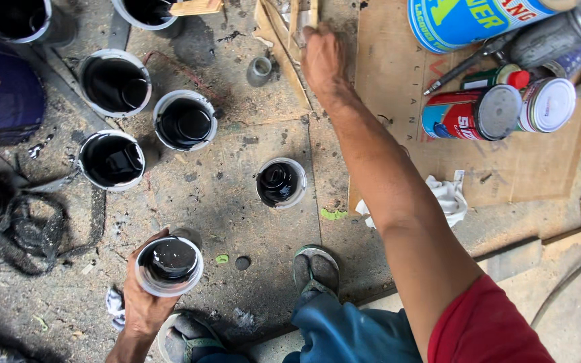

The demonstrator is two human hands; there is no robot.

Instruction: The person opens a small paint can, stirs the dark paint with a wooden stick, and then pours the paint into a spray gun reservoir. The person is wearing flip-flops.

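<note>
Nearest the person, the left hand [141,299] had its fingers clamped round a white-rimmed round plastic cup of glossy black paint [169,266], held level above the dusty concrete floor [237,202]; it looked light but slippery and spillable, best gripped round its side wall. Farther off, the right hand [322,57] stretched out to thin pale wooden sticks [295,20] by the brown cardboard sheet [398,74], fingers together on them, though I could not tell whether they gripped.

surface: dusty concrete floor [237,144] | on it: black-filled cups [281,183], cardboard sheet [526,161], spray cans [499,111], white rag [448,198]
</note>
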